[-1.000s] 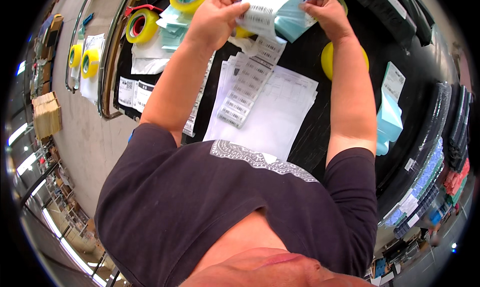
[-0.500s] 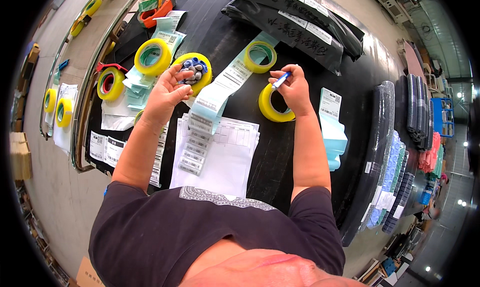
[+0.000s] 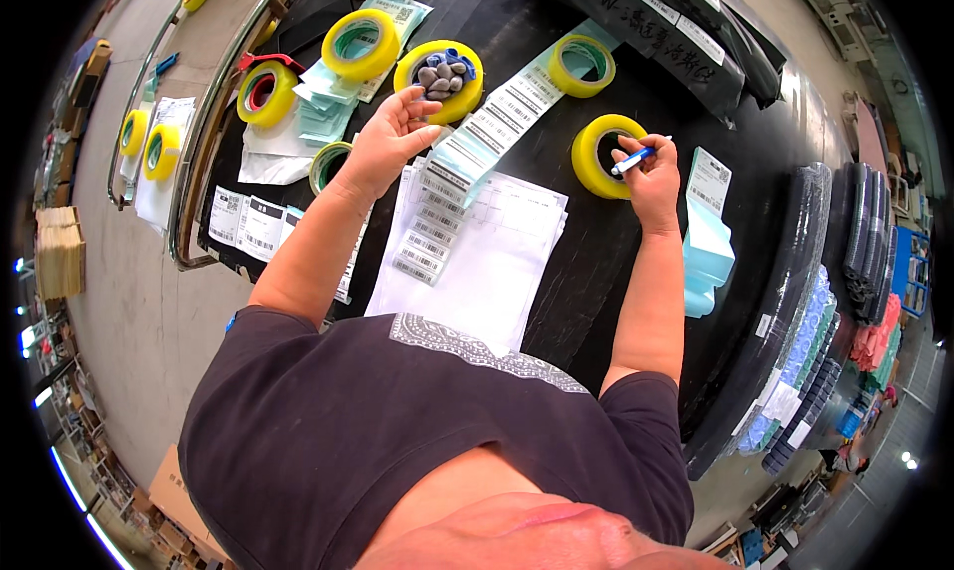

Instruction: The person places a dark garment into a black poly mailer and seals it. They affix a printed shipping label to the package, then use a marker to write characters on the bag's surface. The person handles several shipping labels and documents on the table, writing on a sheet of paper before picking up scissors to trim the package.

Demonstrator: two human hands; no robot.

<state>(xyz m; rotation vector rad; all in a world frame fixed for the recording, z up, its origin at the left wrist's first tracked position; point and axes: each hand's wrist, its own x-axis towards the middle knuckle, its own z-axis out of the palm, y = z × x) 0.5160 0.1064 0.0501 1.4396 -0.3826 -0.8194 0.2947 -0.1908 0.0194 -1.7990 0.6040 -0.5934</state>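
Note:
My left hand (image 3: 397, 138) hovers with its fingers bent and apart, holding nothing I can see. Its fingertips are next to a yellow tape roll (image 3: 409, 71) whose middle is filled with knobbly grey and blue pieces (image 3: 443, 76). A blue-and-white pen (image 3: 633, 161) is pinched in my right hand (image 3: 652, 184), beside another yellow tape roll (image 3: 593, 158). Between my hands a long strip of barcode labels (image 3: 497, 123) runs down over white printed sheets (image 3: 497, 272). One more tape roll (image 3: 568, 85) sits on the strip's far end.
Black wrapped packages (image 3: 676, 43) lie at the far right. Folded pale-blue labels (image 3: 708, 247) are right of my right hand. More tape rolls (image 3: 266, 93) and stacked labels (image 3: 328, 108) cover the left side. Plastic-wrapped rolls (image 3: 785, 282) line the right edge.
The view has shifted, so the table appears farther up and right. The label strip, raised in a curve beside my left hand before, now lies flatter over the sheets. The pen stays in my right hand.

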